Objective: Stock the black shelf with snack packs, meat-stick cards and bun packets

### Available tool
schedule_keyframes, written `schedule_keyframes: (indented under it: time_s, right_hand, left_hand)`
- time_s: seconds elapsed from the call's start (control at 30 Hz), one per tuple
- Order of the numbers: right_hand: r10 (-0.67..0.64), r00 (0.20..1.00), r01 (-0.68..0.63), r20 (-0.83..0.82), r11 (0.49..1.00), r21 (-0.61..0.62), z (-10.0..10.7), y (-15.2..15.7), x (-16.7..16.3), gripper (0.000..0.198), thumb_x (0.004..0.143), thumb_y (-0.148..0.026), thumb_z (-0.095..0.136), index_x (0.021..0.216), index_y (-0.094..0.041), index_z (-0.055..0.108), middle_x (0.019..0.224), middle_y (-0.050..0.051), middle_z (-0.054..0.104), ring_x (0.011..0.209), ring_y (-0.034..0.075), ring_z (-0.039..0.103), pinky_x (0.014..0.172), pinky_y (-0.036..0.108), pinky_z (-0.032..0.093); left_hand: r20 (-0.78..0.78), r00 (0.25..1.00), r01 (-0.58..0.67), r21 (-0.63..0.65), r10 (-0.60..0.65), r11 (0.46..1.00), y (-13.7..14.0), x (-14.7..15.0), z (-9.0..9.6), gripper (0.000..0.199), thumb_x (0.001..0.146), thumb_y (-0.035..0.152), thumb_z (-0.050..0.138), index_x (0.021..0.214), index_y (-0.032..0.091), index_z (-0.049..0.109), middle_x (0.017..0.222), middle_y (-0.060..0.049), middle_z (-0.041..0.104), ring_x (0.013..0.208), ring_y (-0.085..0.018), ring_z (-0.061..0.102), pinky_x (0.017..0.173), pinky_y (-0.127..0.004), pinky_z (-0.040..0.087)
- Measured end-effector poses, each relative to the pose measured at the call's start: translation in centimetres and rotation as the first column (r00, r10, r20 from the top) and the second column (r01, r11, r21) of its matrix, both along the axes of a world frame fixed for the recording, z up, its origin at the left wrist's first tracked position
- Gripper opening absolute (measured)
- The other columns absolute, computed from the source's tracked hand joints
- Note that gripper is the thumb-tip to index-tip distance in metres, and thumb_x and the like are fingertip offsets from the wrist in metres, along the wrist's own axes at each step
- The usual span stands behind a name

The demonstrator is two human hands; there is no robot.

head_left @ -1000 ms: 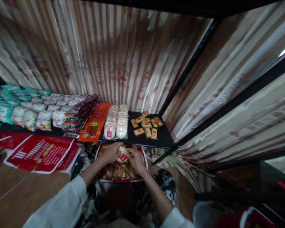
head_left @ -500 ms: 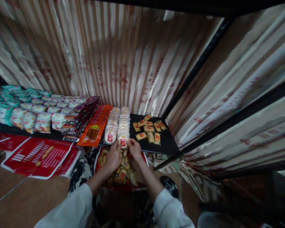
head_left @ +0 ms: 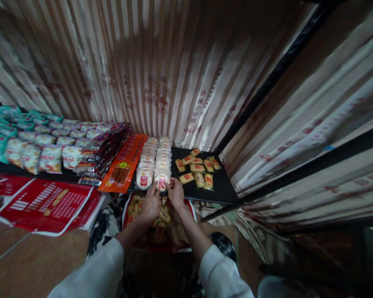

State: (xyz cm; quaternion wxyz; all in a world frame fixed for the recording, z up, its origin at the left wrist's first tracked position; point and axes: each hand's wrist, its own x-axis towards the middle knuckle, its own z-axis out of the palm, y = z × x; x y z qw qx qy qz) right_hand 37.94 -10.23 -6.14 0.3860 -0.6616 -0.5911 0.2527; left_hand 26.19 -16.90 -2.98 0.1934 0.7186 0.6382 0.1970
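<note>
At the shelf's front edge, my left hand [head_left: 151, 203] and my right hand [head_left: 175, 193] pinch the two sides of a round white wrapped cracker [head_left: 162, 182] with a red label. It is the front one in the right of two rows. The left row of wrapped white crackers [head_left: 144, 179] stands beside it. Below my hands, a red-edged bag [head_left: 191, 211] on my lap holds several yellow wrapped snacks [head_left: 164, 215], partly hidden by my arms.
Loose yellow snack packets [head_left: 197, 168] lie on the black shelf [head_left: 219, 190] to the right. Leftward are a flat orange packet [head_left: 123, 165], a stack of dark red packets [head_left: 107, 151], and rows of white and green bags [head_left: 51, 159]. A red printed bag [head_left: 46, 207] hangs below.
The view has shifted slightly, so the shelf goods appear a little displaced. Both hands stay at the same front cracker, with only slight finger movement.
</note>
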Motion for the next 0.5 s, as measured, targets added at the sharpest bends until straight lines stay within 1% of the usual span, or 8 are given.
schedule_keyframes:
  time_s: [0.17,0.23,0.3,0.37,0.43,0.5]
  right_hand:
    - [0.039,0.998,-0.039,0.044,0.999,-0.002,0.3,-0.1,0.0,0.021,0.078,-0.029,0.054,0.096,-0.018,0.06,0.08,0.003,0.063,0.067,0.014,0.059,0.066,0.026,0.047]
    - [0.033,0.999,-0.032,0.03,0.999,-0.024,0.3,-0.1,0.0,0.023,0.079,-0.029,0.054,0.097,-0.017,0.06,0.08,0.003,0.064,0.068,0.015,0.059,0.069,0.027,0.047]
    - [0.02,1.0,-0.02,-0.013,0.999,-0.042,0.3,-0.3,-0.1,0.027,0.079,-0.03,0.054,0.1,-0.016,0.059,0.083,0.004,0.064,0.071,0.015,0.06,0.072,0.028,0.047]
    - [0.002,0.996,-0.003,-0.088,1.0,-0.01,0.2,-0.9,0.0,0.032,0.079,-0.031,0.053,0.105,-0.013,0.058,0.092,0.008,0.064,0.078,0.016,0.06,0.073,0.028,0.048]
    - [-0.01,0.988,0.02,-0.153,0.998,0.062,-0.1,-2.1,0.4,0.036,0.081,-0.033,0.05,0.11,-0.012,0.057,0.102,0.011,0.062,0.086,0.017,0.06,0.073,0.028,0.048]
    - [-0.015,0.986,0.036,-0.166,0.992,0.122,-0.5,-3.7,0.9,0.035,0.083,-0.033,0.046,0.109,-0.013,0.057,0.107,0.012,0.06,0.089,0.017,0.059,0.074,0.028,0.048]
  left_hand:
    - [-0.041,0.999,0.018,0.055,-0.016,0.998,0.1,0.3,-0.9,0.049,0.075,0.004,0.042,0.124,0.007,0.048,0.148,-0.015,0.028,0.133,-0.028,0.031,0.109,-0.04,0.032]
    - [-0.072,0.997,0.025,0.086,-0.019,0.996,0.0,0.4,-1.1,0.05,0.075,0.005,0.043,0.124,0.008,0.048,0.148,-0.015,0.03,0.132,-0.028,0.034,0.107,-0.042,0.033]
    - [-0.101,0.995,0.028,0.108,-0.017,0.994,-0.2,0.4,-1.3,0.048,0.075,0.005,0.044,0.123,0.008,0.048,0.147,-0.015,0.03,0.13,-0.028,0.036,0.106,-0.042,0.034]
    - [-0.121,0.993,0.026,0.119,-0.012,0.993,-0.5,0.3,-1.4,0.047,0.076,0.006,0.044,0.123,0.008,0.048,0.148,-0.016,0.029,0.13,-0.028,0.036,0.105,-0.04,0.035]
    - [-0.129,0.992,0.029,0.132,-0.012,0.991,-0.9,0.3,-1.4,0.047,0.078,0.008,0.044,0.124,0.007,0.047,0.147,-0.017,0.028,0.129,-0.029,0.035,0.104,-0.04,0.037]
    - [-0.128,0.992,0.031,0.148,-0.012,0.989,-1.4,0.3,-1.4,0.044,0.078,0.009,0.043,0.122,0.009,0.05,0.145,-0.017,0.032,0.128,-0.029,0.037,0.104,-0.04,0.036]
